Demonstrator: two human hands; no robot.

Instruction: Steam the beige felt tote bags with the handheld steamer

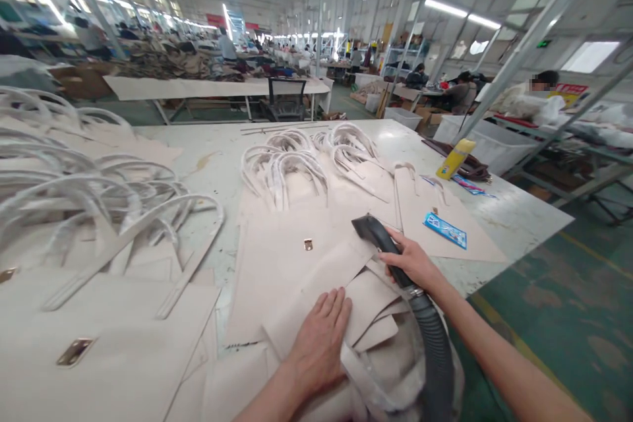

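My right hand is wrapped round a black nozzle on a ribbed hose. The nozzle's tip is over a beige panel at the middle of the table. My left hand lies flat on the beige pieces, its fingers stretched out and close together, holding nothing. A small gold metal fitting sits on the panel beyond my left hand. Looped beige handles wrapped in clear film stand at the panel's far end.
More beige pieces with wrapped handles cover the left side. A blue packet and a yellow container are at the right. The white table's right edge slants toward me. People work at far tables.
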